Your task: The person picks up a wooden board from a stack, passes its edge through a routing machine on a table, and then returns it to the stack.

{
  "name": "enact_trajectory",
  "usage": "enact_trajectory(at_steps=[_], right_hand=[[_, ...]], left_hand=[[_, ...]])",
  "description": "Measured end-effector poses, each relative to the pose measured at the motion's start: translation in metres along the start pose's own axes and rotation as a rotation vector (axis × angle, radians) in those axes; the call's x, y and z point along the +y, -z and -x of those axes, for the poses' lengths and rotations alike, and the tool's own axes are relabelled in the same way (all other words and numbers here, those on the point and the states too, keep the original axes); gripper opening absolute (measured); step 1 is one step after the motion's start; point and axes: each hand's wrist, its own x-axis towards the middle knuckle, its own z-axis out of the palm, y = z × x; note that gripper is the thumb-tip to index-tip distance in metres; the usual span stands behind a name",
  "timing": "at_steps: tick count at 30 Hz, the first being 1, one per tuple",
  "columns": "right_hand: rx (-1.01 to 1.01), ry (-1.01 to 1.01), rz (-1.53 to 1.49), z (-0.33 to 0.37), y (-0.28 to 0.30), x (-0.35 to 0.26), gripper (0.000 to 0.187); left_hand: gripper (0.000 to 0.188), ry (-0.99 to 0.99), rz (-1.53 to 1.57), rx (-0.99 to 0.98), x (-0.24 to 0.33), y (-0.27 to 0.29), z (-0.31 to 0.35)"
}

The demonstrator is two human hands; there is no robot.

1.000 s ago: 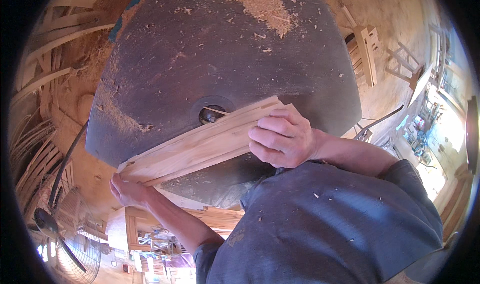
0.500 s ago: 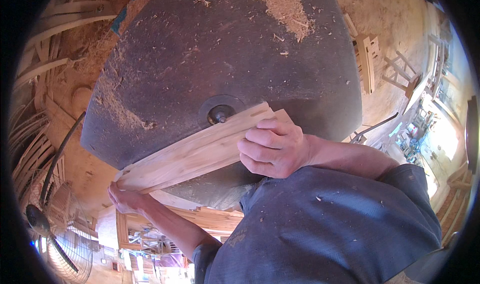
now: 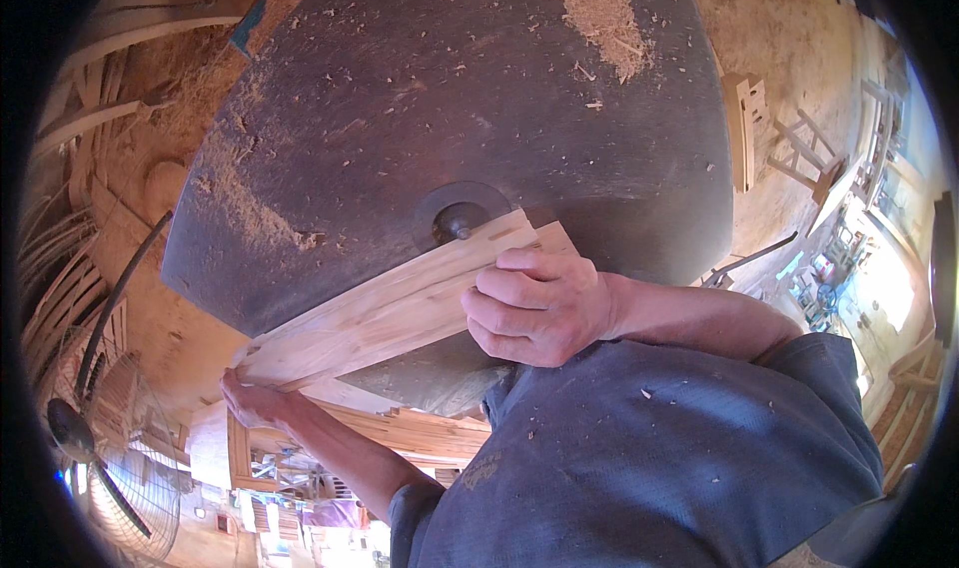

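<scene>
A pale wooden board (image 3: 385,303), apparently stacked with another wooden piece beneath it, lies slantwise across the near edge of a dark machine table (image 3: 400,118). My right hand (image 3: 539,308) is closed over its right end, fingers curled on top. At the far left end, my left hand (image 3: 255,400) pinches the wood, the thumb and fingers around its corner. A round dark spindle (image 3: 458,223), set in a ring in the tabletop, stands right beside the board's far edge near the right end. Whether the spindle touches the wood I cannot tell.
Sawdust (image 3: 604,18) lies heaped on the tabletop's far side, with more along its left. A caged fan (image 3: 125,468) stands at lower left, by curved wood strips (image 3: 70,308). Cut wood (image 3: 744,133) and a wooden stool frame (image 3: 809,153) are on the right.
Both hands have shifted the board slightly leftward past the spindle, so its right end is closer to the spindle. The whole view has also moved a little. Both grips stay the same.
</scene>
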Motion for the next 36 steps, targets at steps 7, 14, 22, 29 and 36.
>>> enact_trajectory(at_steps=[7,14,22,29,36], right_hand=[[-0.016,0.001,-0.016,-0.005,-0.004,-0.001,0.023],[0.007,-0.021,-0.061,-0.008,-0.009,-0.009,0.021],[-0.05,0.022,-0.12,0.004,0.012,-0.043,0.022],[0.128,-0.182,-0.171,0.049,0.058,-0.108,0.024],[0.325,-0.583,-0.109,0.084,0.11,-0.137,0.025]], left_hand=[[0.02,0.09,0.046,-0.007,-0.004,0.004,-0.005],[0.022,0.169,0.08,0.004,0.001,0.012,0.0],[0.023,0.078,0.174,0.07,-0.006,0.057,0.001],[0.051,-0.181,0.589,-0.274,0.056,0.131,0.024],[0.061,-0.589,0.965,-0.531,0.144,0.155,0.054]])
